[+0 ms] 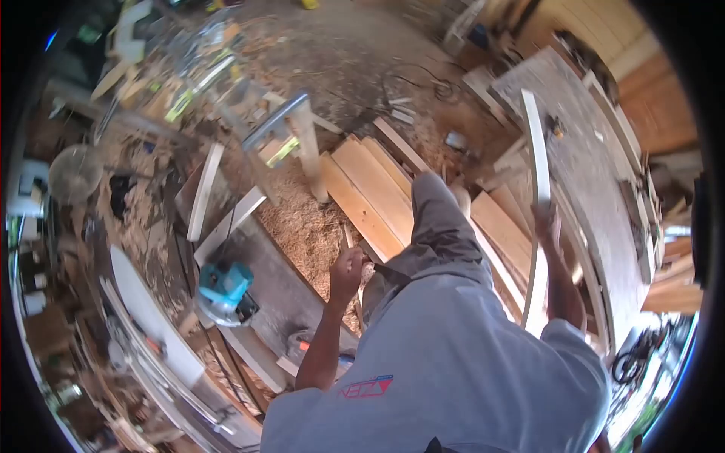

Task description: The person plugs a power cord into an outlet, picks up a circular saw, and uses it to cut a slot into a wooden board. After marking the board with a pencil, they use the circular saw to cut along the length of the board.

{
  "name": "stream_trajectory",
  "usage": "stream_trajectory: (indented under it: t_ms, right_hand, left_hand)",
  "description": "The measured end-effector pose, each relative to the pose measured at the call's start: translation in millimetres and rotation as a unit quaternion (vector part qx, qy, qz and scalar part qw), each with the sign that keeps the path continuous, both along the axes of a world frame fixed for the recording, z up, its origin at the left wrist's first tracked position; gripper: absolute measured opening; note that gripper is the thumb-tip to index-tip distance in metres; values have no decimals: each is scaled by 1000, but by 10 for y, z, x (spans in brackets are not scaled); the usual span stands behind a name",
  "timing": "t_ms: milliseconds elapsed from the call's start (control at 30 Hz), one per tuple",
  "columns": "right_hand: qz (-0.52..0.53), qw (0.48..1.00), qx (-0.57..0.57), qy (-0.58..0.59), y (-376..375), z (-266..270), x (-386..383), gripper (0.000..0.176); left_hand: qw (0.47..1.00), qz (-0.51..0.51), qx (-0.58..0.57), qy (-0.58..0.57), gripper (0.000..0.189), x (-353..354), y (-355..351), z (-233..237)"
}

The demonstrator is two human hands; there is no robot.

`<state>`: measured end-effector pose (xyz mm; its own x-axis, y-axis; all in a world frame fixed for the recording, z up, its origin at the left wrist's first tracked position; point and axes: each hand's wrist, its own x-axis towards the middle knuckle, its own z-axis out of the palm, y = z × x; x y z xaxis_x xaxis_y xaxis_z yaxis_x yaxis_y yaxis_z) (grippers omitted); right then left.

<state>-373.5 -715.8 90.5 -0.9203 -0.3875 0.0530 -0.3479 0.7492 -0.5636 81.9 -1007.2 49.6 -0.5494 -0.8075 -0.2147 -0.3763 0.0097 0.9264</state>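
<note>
My right hand (545, 220) is wrapped round a long, pale wooden strip (537, 143). The strip runs from beside the grey workbench top (585, 166) back past my forearm. My left hand (350, 270) is closed in front of my left thigh. A thin pale piece shows just above its fingers, but I cannot make out whether the hand holds it. Wide planks (362, 192) lie side by side in front of my legs, and more boards (502, 234) lie to their right.
A teal circular saw (226, 283) sits on a dark bench (283, 264) to my left. Sawdust (294, 230) and offcuts cover the ground. A wooden trestle (306, 147) stands ahead. A long white board (151, 302) leans among scrap at far left.
</note>
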Motion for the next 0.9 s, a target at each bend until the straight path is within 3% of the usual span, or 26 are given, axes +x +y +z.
stream_trajectory:
  t_ms: [167, 300, 367, 400, 433, 467, 500, 533, 567, 667, 700, 733, 900]
  right_hand:
    - [-82, 995, 51, 19, -527, 167, -523, 51]
    - [-148, 983, 98, 50, -934, -203, -1268, 54]
    - [-162, 973, 106, 126, -1041, -708, -1783, 52]
    - [-222, 970, 92, 47, -1352, -544, -1945, 48]
    - [-246, 964, 95, 41, -1435, -752, -2271, 51]
    - [-271, 960, 68, 21, -1633, -694, -2513, 51]
    - [-300, 948, 86, 58, -1794, -771, -2727, 52]
    - [-291, 951, 100, -7, -1979, -553, -2855, 52]
    - [-324, 942, 65, 51, -2156, -627, -2898, 54]
    - [-382, 919, 83, -43, -2532, -472, -2988, 55]
    - [-382, 920, 86, -6, -2604, -470, -2925, 56]
    - [-378, 921, 88, 43, -2658, -459, -2950, 56]
    - [-416, 905, 92, -21, -2844, -305, -2944, 59]
  left_hand:
    - [985, -151, -40, 76, 25, -1095, -786, 178]
    - [957, -253, -100, 97, 24, -2655, -1442, 752]
    - [949, -273, -97, 126, 24, -3482, -1722, 859]
    - [944, -275, -91, 158, 24, -4016, -1910, 877]
    - [937, -285, -114, 166, 23, -4480, -2106, 858]
    - [949, -272, -49, 148, 24, -4911, -2277, 792]
    - [946, -268, -59, 174, 25, -5347, -2518, 465]
    - [951, -249, -10, 182, 27, -5732, -2707, 242]
    - [964, -232, 3, 127, 26, -6072, -2800, 173]
    - [949, -315, 2, -2, 26, -6672, -3023, 86]
    - [929, -368, 13, -39, 27, -6740, -3073, 56]
    - [906, -418, 22, -64, 27, -6868, -3097, 17]
    - [839, -533, 41, -99, 28, -7325, -3359, 158]
